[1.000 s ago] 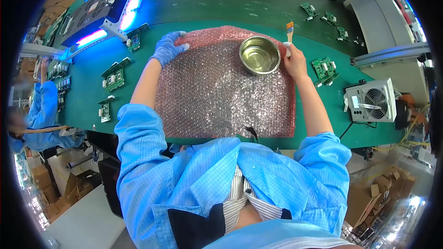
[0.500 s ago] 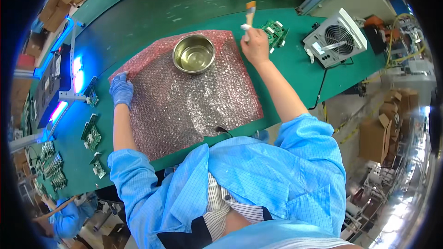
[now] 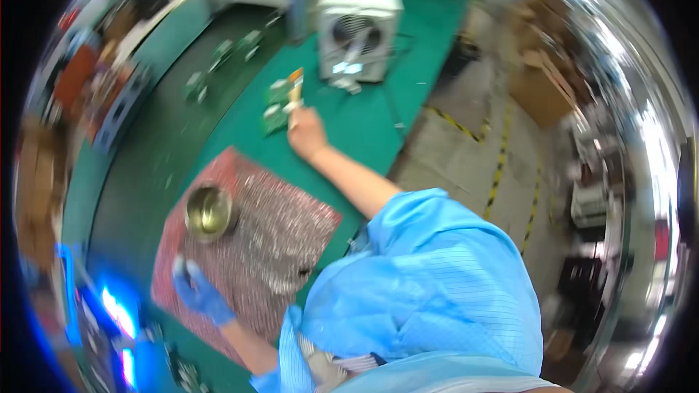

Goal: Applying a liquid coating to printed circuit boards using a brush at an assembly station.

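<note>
My right hand [image 3: 307,133], bare, is closed around a small brush [image 3: 295,94] with orange-tan bristles. The brush points away from me, beside a green circuit board [image 3: 275,120] on the bench. My left hand [image 3: 200,295], in a blue glove with whitish fingertips, is over the pinkish bubble wrap sheet [image 3: 277,236]. Its fingers are apart and hold nothing that I can see. Near its fingertips a round metal bowl [image 3: 209,213] stands on the bubble wrap with yellowish liquid inside. The picture is blurred by motion.
A white box-shaped fan unit [image 3: 360,36] with a cable stands on the green bench [image 3: 269,189] beyond my right hand. Several circuit boards [image 3: 222,54] lie farther back. A glowing blue-purple lamp device [image 3: 116,313] is at the lower left. Cardboard boxes [image 3: 542,87] stand on the right.
The view has swung to the right, shifting the bench and fan leftward. My left hand has left the bubble wrap's edge and moved closer to the bowl. My right hand still holds the brush.
</note>
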